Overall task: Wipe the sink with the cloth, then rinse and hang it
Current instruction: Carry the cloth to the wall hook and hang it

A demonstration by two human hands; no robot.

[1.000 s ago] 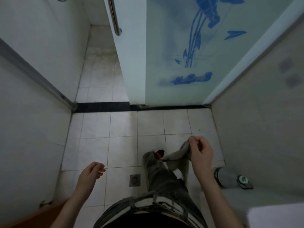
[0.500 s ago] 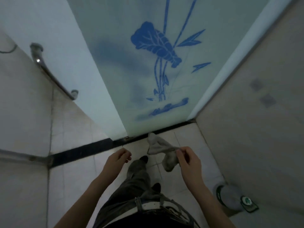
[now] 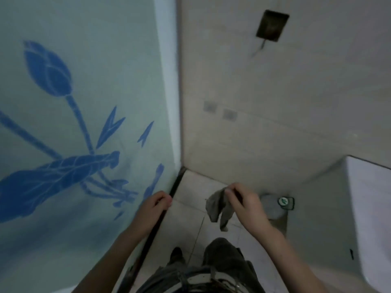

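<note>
Right hand (image 3: 245,205) pinches the limp grey cloth (image 3: 218,208) at its top edge; the cloth hangs above the pale tiled floor (image 3: 190,199). Left hand (image 3: 153,210) is loosely curled, empty, beside the frosted glass door with blue flower print (image 3: 84,123). White ceramic sink (image 3: 372,208) stands at right, apart from the cloth.

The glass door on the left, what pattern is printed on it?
Blue lotus flowers and leaves on the pale green frosted glass door, seen clearly in the head view.
</note>
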